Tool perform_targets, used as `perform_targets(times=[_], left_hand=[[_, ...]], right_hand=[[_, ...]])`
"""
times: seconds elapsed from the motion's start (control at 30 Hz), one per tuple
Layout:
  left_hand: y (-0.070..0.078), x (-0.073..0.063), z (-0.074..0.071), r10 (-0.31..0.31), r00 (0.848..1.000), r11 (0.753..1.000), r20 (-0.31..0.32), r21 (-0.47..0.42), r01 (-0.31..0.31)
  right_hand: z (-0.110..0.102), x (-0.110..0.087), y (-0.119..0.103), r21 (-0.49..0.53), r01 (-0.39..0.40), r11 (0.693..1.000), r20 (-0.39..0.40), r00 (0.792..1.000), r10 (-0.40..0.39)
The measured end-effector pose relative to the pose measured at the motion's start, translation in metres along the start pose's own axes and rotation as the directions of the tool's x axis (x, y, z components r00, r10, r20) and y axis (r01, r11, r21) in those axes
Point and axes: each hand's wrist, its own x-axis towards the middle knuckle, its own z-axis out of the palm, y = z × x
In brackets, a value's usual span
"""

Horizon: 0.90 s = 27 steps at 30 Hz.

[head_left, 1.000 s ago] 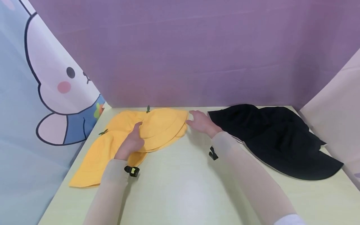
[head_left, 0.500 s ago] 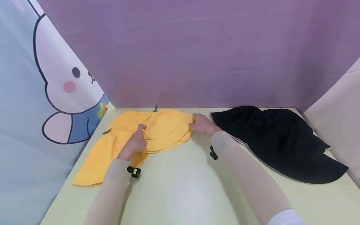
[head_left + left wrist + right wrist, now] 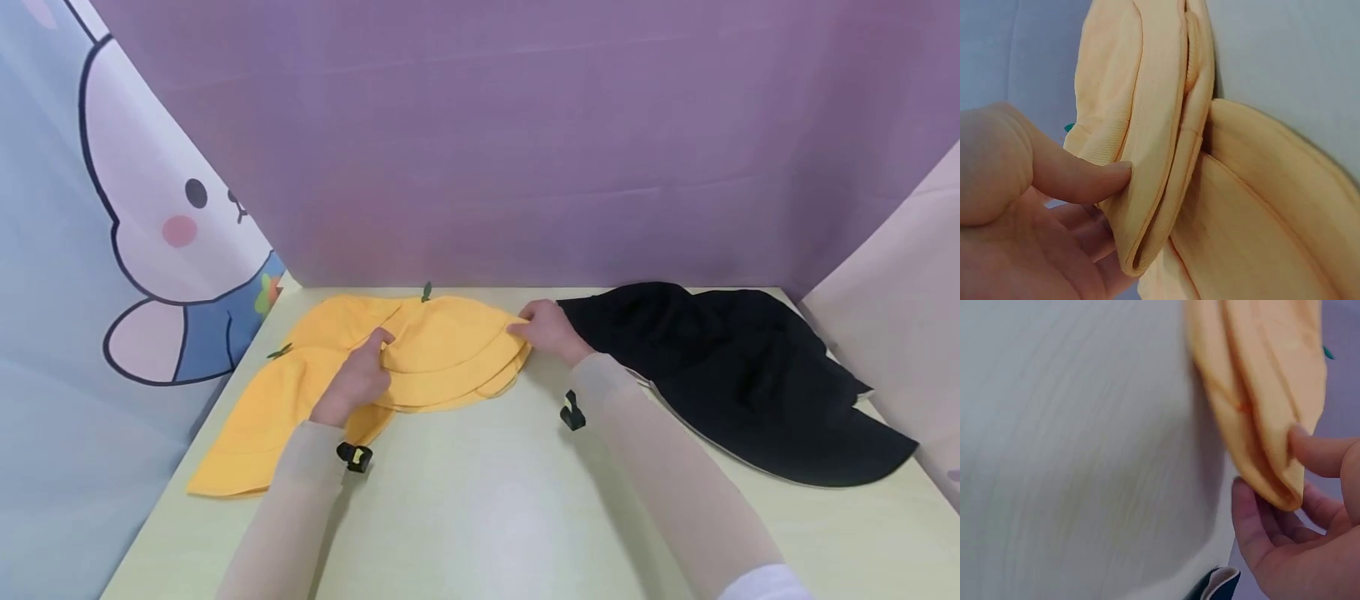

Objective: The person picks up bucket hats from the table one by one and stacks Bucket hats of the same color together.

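Both hands are pinching one yellow hat [image 3: 450,337] by its opposite ends.
The left hand [image 3: 358,379] is clamping the hat's left end, thumb on top and fingers beneath; the right hand [image 3: 551,327] is clamping the right end between thumb and fingers. The hat is stretching between them towards the back of the table [image 3: 465,508], a green leaf [image 3: 426,292] pointing up at its back edge. It is overlapping other yellow cloth [image 3: 251,425], which is spreading out to the left under a second leaf [image 3: 280,352]. Black cloth [image 3: 720,375] is lying just beside the right hand. Behind, a purple sheet [image 3: 525,150] is hanging.
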Motion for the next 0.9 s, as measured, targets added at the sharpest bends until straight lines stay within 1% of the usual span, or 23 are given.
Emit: perform_targets(times=[0.17, 0.3, 0.37, 0.5, 0.67, 0.9], left_hand=[[0.005, 0.004, -0.001, 0.038, 0.999, 0.999, -0.034, 0.018, -0.037], [0.010, 0.007, 0.001, 0.022, 0.998, 1.000, -0.054, 0.016, -0.021], [0.013, 0.008, 0.002, 0.010, 0.998, 1.000, -0.058, 0.017, -0.009], [0.018, 0.009, 0.004, -0.017, 0.998, 1.000, -0.061, -0.004, 0.017], [0.025, 0.010, 0.005, 0.011, 0.998, 1.000, -0.066, -0.010, -0.012], [0.039, 0.012, 0.011, 0.033, 0.999, 0.999, -0.028, 0.001, -0.033]], right_hand=[[-0.009, -0.009, 0.000, 0.091, -0.029, 0.995, -0.001, 1.000, 0.029], [-0.020, -0.017, 0.002, 0.170, -0.077, 0.982, 0.027, 0.997, 0.073], [-0.026, -0.021, 0.004, 0.187, -0.093, 0.978, 0.038, 0.995, 0.087], [-0.036, -0.029, 0.009, 0.189, -0.113, 0.975, 0.044, 0.993, 0.107], [-0.047, -0.041, 0.016, 0.171, -0.124, 0.978, 0.046, 0.992, 0.117], [-0.060, -0.060, 0.034, 0.130, -0.090, 0.987, 0.039, 0.996, 0.085]])
